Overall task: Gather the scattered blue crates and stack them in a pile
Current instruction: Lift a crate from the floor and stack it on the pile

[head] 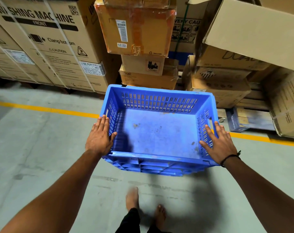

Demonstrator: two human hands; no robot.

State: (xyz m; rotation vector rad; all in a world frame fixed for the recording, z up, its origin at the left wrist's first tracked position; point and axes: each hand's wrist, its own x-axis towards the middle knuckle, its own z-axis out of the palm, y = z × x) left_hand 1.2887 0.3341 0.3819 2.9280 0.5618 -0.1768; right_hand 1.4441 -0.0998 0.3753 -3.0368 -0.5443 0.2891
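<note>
Left hand (99, 137) and right hand (220, 143) press straight fingers on blue crate (159, 101); carton (41, 39) reads "WASHING MACHINE", small box (148, 79) perhaps "boAt".

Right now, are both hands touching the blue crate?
Touching. The head view shows the left hand flat on the left wall of the blue crate, thumb inside the rim, and the right hand likewise on the right wall.

The crate (157, 130) is blue with slotted walls. A yellow line (47, 109) crosses the grey floor (41, 157). The boxes (137, 31) are brown.
</note>
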